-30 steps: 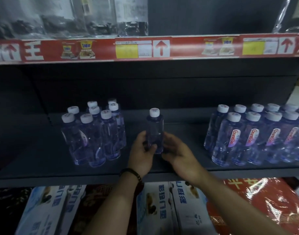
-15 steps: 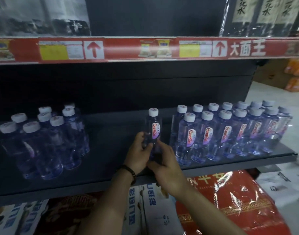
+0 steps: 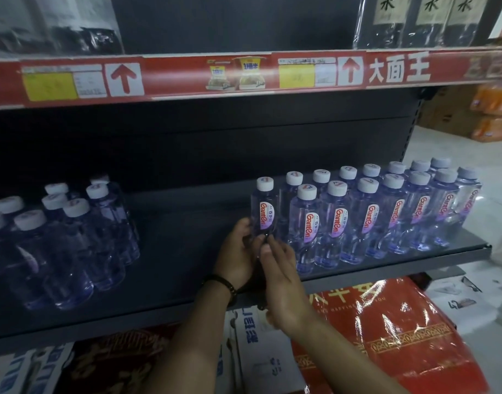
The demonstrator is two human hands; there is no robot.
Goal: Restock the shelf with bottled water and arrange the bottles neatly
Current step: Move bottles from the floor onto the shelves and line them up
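Midway along a dark metal store shelf (image 3: 164, 282), a person's two bare hands steady a single clear plastic water bottle with a white cap and red-lettered label (image 3: 264, 209), standing upright just beside the left end of a two-deep row of matching bottles (image 3: 386, 211). The left hand (image 3: 237, 255), a dark beaded bracelet (image 3: 222, 282) at its wrist, curls its fingers around the bottle's lower body; the right hand (image 3: 281, 277) lies against the base with fingers extended and loosely closed, pressing rather than wrapping. A looser cluster of unlabelled-side bottles (image 3: 62, 237) stands well apart at the left. Full and sealed, the bottle is likely moderately heavy, its thin wall slightly yielding and smooth, so a hold low on the body, below the label, should keep it from tipping as it slides into line. Its label faces forward, like its neighbours'. Red wrapped packages (image 3: 386, 336) and printed cartons (image 3: 261, 362) sit below.
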